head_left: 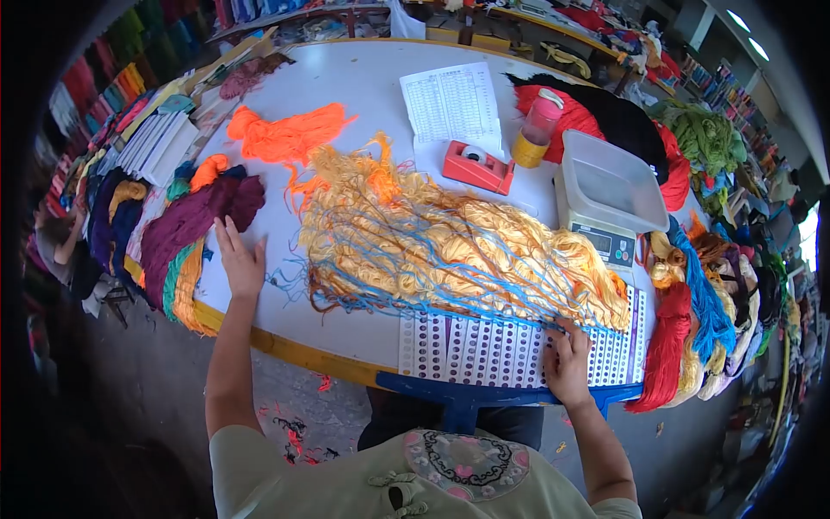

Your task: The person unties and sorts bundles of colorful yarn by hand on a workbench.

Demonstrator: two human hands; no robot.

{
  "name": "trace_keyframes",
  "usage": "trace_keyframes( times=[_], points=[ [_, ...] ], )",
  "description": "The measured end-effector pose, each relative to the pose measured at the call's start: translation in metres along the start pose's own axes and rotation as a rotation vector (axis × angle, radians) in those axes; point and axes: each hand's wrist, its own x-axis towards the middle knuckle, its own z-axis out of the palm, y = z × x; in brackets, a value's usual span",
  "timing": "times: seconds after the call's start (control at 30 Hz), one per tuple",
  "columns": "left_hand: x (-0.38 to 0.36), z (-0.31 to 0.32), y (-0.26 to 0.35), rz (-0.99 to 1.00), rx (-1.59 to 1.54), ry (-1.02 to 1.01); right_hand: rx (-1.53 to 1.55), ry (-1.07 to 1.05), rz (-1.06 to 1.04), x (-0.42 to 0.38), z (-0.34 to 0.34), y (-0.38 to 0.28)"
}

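My left hand (239,264) lies with fingers stretched out beside a dark purple yarn hank (173,229) at the table's left edge; nothing is in it. My right hand (569,365) rests over the punched shade card (467,350), fingers bent but apart. Its fingertips touch the lower edge of a wide, loose pile of pale yellow thread (432,238) streaked with blue and brown strands. Bright orange yarn (290,131) sits beyond the pile's left end, partly running under it.
Behind the pile are a red tape dispenser (478,167), a printed sheet (451,102) and a bottle (537,130). A scale (605,244) carries a clear plastic tub (612,183). Red yarn (664,346) hangs over the right edge. Stacked papers (158,147) stand left.
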Motion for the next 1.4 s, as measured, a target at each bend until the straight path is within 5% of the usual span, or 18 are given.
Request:
trace_keyframes(
  times=[0.97, 1.13, 1.4],
  points=[
    [-0.005, 0.018, -0.013, -0.228, 0.144, -0.228, 0.066, 0.065, 0.061, -0.002, -0.002, -0.001],
    [-0.002, 0.012, -0.008, -0.255, 0.123, -0.265, 0.716, 0.130, 0.292, 0.013, -0.042, -0.026],
    [-0.002, 0.012, -0.009, -0.270, 0.109, -0.290, 1.241, -0.055, -0.142, 0.058, -0.205, -0.172]
  ],
)
